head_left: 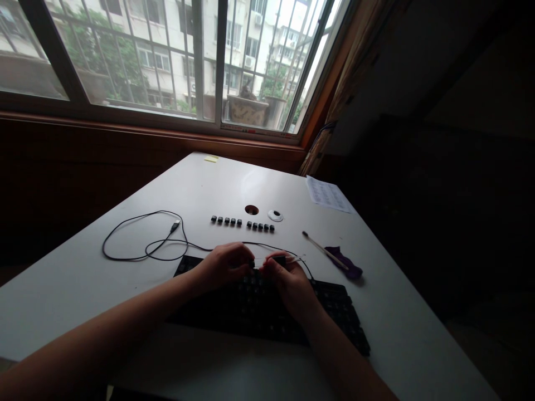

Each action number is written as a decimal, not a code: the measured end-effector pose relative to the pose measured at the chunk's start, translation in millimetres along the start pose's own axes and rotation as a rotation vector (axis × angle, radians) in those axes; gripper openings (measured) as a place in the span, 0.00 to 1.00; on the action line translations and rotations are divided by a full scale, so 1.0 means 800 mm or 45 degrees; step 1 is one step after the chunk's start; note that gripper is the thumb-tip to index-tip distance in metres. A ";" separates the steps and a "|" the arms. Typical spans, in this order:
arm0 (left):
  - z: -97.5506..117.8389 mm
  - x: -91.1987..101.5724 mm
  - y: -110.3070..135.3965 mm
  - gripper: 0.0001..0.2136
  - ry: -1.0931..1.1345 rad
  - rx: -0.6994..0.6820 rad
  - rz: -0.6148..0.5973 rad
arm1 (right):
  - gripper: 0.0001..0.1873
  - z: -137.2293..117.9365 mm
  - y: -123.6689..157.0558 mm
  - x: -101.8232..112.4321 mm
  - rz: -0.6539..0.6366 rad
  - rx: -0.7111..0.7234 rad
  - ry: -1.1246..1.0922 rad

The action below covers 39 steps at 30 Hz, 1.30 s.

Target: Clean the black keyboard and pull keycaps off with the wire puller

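Over the black keyboard [334,312], my two hands are close together. My left hand [225,263] is closed, its fingertips pinching a small black keycap [252,264]. In my right hand [292,281] is a keycap puller [279,260] with a dark handle and thin wires at both ends; the fingers are wrapped round it. Its wire end points at the keycap, and I cannot tell whether they touch. Beyond the keyboard, several loose black keycaps [233,221] stand in a row on the white table [167,312]. My hands and forearms hide part of the keys.
The keyboard's cable [125,259] loops on the left, with its USB plug [174,226]. A brush [324,249] rests on a purple cloth [353,271] at the right. Farther back are a cable hole [251,210], its cover [275,215], papers [328,195] and a yellow note [211,159].
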<state>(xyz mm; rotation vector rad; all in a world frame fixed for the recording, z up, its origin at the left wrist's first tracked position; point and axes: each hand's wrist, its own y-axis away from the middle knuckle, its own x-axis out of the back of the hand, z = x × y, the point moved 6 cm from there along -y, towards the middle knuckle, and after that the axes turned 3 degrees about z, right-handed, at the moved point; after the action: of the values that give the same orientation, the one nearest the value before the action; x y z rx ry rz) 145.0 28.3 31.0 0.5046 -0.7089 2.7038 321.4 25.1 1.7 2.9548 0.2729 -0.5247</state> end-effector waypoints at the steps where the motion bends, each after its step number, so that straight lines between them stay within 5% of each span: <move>1: -0.002 -0.001 0.000 0.07 0.034 0.021 -0.007 | 0.13 0.000 0.000 0.000 0.008 0.002 -0.009; 11: 0.003 0.001 0.001 0.07 0.196 0.001 -0.040 | 0.12 -0.004 0.003 -0.001 0.027 0.027 -0.029; 21: -0.007 -0.007 0.003 0.09 0.804 0.172 -0.273 | 0.13 -0.008 0.003 -0.003 0.016 -0.008 -0.105; 39: -0.006 -0.002 0.000 0.11 0.827 0.151 -0.182 | 0.15 -0.007 0.000 0.003 0.075 -0.022 -0.122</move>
<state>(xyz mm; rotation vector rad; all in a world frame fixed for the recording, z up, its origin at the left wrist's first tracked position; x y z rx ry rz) 145.0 30.5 26.4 -0.2908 -0.3167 2.5460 325.3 26.1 6.5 2.9001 0.1789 -0.6500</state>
